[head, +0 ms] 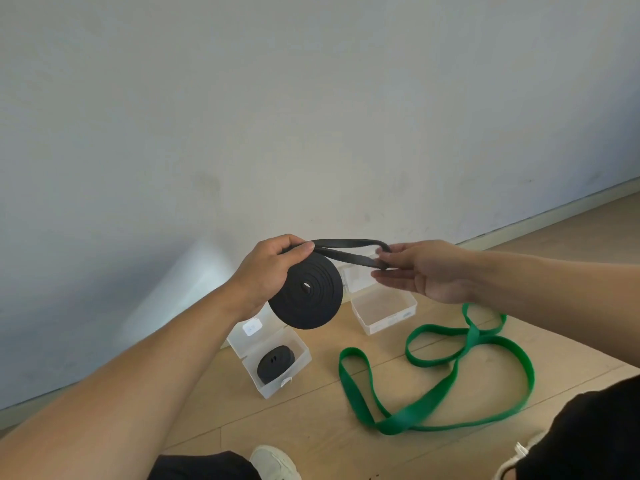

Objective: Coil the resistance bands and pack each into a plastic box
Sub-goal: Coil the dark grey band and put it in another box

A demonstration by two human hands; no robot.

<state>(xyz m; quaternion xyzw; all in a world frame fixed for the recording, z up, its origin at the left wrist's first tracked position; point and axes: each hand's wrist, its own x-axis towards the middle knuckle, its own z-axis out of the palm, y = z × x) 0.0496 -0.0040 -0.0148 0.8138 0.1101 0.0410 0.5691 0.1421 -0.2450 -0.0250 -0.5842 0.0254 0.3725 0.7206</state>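
We see the white wall (pixel 311 98) filling most of the view, above a wooden floor (pixel 311 410). A green band (pixel 440 393) lies uncoiled on the floor, one end disappearing behind our right forearm. The black band (pixel 306 294), mostly coiled into a disc, is held above the floor. Our left hand (pixel 266 271) grips the coil, thumb on top; the other fingers are hidden behind it. Our right hand (pixel 419 271) pinches the loose loop, remaining fingers relaxed. An empty box (pixel 384 310) sits partly hidden behind the coil and hand. Another box (pixel 273 355) holds a small black coil (pixel 276 363).
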